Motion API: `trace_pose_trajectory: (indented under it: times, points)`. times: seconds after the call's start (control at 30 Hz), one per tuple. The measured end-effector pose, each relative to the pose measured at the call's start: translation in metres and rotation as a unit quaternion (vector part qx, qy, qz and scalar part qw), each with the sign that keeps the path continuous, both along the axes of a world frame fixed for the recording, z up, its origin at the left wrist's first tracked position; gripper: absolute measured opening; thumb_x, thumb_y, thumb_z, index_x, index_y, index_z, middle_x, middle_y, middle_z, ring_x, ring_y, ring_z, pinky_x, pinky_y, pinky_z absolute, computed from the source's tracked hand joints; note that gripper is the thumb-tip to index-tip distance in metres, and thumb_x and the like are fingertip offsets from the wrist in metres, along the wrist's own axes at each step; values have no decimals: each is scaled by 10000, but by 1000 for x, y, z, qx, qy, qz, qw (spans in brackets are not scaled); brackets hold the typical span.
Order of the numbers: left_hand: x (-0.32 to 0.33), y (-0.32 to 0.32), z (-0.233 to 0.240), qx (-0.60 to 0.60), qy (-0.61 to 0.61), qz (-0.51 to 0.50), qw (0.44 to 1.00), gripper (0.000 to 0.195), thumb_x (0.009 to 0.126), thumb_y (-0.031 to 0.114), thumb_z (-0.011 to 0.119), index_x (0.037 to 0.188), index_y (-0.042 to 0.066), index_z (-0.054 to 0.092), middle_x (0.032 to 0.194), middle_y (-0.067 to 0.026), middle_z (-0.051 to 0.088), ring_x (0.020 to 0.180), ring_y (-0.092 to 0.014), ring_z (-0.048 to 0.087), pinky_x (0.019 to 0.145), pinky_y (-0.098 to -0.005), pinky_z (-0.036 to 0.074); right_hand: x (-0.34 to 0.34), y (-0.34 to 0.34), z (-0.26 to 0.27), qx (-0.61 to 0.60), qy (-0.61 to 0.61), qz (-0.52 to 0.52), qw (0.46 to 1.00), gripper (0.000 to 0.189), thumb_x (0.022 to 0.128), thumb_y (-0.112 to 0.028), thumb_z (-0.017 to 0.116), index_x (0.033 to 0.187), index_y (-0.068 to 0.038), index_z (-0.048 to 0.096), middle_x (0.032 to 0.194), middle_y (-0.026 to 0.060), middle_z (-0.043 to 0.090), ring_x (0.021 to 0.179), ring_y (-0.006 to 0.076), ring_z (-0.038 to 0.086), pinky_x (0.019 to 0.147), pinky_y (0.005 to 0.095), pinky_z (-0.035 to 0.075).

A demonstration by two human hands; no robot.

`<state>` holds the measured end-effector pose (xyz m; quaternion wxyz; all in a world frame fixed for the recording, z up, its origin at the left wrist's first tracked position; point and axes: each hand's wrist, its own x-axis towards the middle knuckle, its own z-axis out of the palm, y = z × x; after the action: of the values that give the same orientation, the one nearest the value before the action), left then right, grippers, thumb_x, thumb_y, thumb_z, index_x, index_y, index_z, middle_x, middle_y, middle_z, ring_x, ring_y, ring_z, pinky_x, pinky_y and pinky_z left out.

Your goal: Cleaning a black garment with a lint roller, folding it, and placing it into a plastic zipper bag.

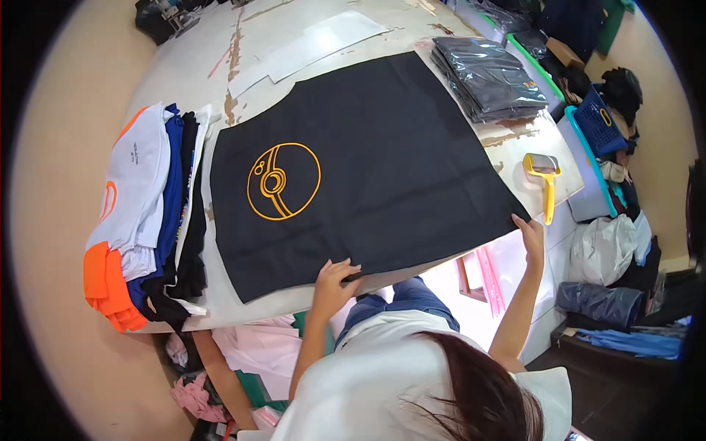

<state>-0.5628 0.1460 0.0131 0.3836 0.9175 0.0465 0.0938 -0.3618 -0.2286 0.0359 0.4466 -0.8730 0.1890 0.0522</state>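
Note:
A black fabric panel (380, 165) lies spread flat over the table, with an orange embroidered round emblem (284, 181) towards its left end. Along the near edge of the panel, my left hand (333, 286) rests its spread fingers on the cloth. My right hand (530, 234) holds the panel's near right corner at the table's edge, thumb and fingers closed around the cloth. Just beyond that hand lies a lint roller (545, 184) with a yellow handle.
Folded garments (146, 182) in white, blue, black and orange are piled at the left. Black garments in clear bags (491, 80) are stacked at the back right. White paper sheets (325, 41) lie on the worn table (187, 69). Storage bins (593, 165) and a blue basket (598, 124) stand right.

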Motion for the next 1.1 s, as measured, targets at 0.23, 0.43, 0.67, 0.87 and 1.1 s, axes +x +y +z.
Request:
trace_pose_trajectory:
  times: [0.23, 0.43, 0.67, 0.87, 1.1]
  points:
    - [45, 16, 65, -103, -20, 85, 991, 170, 710, 108, 661, 758, -39, 589, 653, -91, 571, 577, -135, 508, 541, -258, 404, 36, 24, 39, 65, -276, 46, 958, 294, 795, -204, 604, 974, 28, 613, 1005, 101, 593, 893, 148, 528, 813, 246, 383]
    - [126, 57, 71, -6, -75, 155, 985, 315, 744, 165, 673, 673, -45, 449, 551, -126, 390, 521, -143, 317, 489, -292, 329, 141, 57, 32, 163, -189, 147, 957, 285, 845, -258, 537, 788, 15, 598, 756, 17, 541, 738, 82, 463, 714, 212, 356]
    - [185, 105, -19, 77, -91, 154, 981, 285, 754, 254, 661, 792, -15, 576, 743, -106, 563, 662, -250, 548, 608, -333, 436, 222, 101, -50, 38, -215, 236, 947, 408, 871, -338, 478, 711, 30, 555, 663, 145, 538, 675, 238, 515, 663, 327, 384]
    - [178, 97, -27, 220, -73, 226, 946, 274, 743, 261, 662, 914, 70, 568, 896, -84, 525, 868, -253, 508, 757, -356, 385, 208, 109, -76, -136, -370, 257, 882, 133, 777, -161, 588, 763, -42, 532, 822, 127, 510, 821, 314, 477, 735, 398, 377]
    - [107, 109, -10, 228, -122, 425, 867, 311, 726, 212, 658, 976, 59, 553, 1019, -115, 523, 982, -296, 481, 854, -395, 361, 206, 107, -73, -169, -349, 211, 897, 207, 779, -174, 593, 901, -29, 512, 888, 157, 514, 868, 331, 486, 778, 399, 388]
